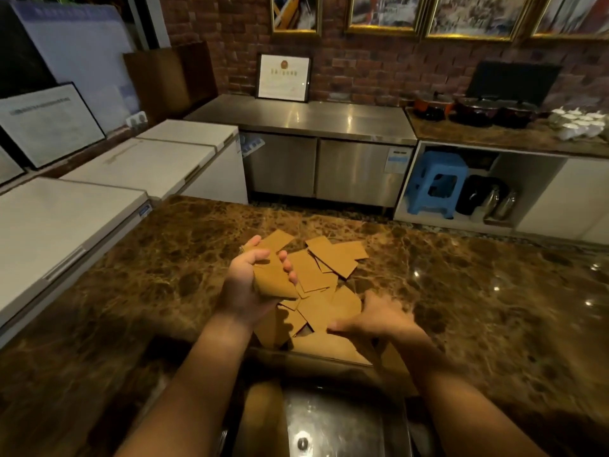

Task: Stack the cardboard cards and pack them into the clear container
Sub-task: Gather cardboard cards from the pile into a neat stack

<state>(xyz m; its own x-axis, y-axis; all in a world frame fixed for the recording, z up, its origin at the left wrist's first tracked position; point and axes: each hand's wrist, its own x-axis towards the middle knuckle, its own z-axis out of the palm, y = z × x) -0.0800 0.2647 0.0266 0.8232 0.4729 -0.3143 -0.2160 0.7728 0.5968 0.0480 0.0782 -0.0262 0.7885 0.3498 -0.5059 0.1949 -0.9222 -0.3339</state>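
Several tan cardboard cards lie scattered in a loose pile on the brown marble counter. My left hand is raised over the pile and is shut on a small stack of cards. My right hand hovers low over the near cards, blurred, fingers spread, with nothing clearly in it. A clear container stands at the near edge between my forearms; some cards show at or behind its far wall, and I cannot tell whether they lie inside.
White chest freezers line the left side. A steel counter stands behind the marble top, by a brick wall. To the right are pots, white cups and a blue stool under a shelf.
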